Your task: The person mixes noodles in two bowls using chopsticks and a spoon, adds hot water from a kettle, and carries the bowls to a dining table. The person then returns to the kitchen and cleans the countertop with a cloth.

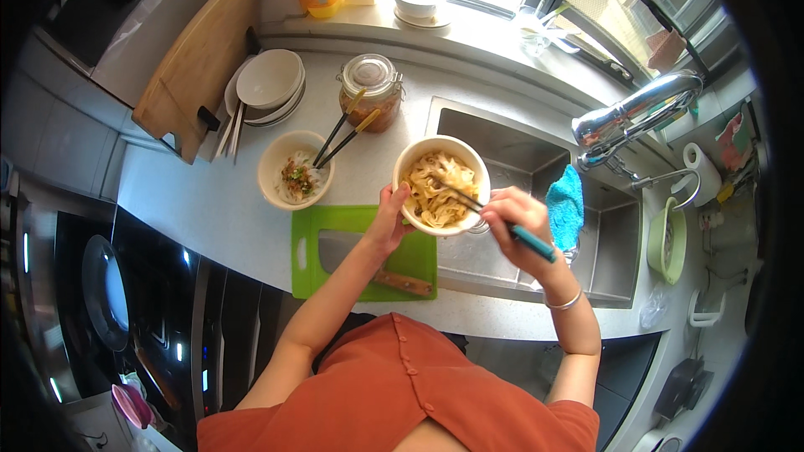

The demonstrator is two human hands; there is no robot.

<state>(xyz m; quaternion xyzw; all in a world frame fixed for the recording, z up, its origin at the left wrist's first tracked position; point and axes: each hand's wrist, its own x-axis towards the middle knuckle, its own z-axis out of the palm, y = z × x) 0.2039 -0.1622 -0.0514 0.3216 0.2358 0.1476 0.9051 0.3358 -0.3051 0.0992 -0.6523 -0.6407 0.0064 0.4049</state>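
My left hand (391,221) grips the left rim of a white bowl (402,162), held up over the left edge of the sink. Wide, sauce-coated noodles (441,191) fill much of it. In my right hand (516,226) is a pair of chopsticks with teal ends (532,243), their dark tips in the noodles. Beneath my left forearm, a green cutting board (308,279) carries a cleaver with a wooden handle (402,281). To the left stands a second white bowl (267,166) with pale noodles and chopped toppings; black chopsticks with gold ends (344,138) rest in it.
Behind the bowls are a clip-top glass jar (372,97) and stacked white bowls (270,78). A wooden board (201,50) leans at the wall. Right of me, a chrome faucet (634,107) overhangs the steel sink (606,263), with a blue cloth (565,207) on its divider. The cooktop (157,289) holds a pan (103,292).
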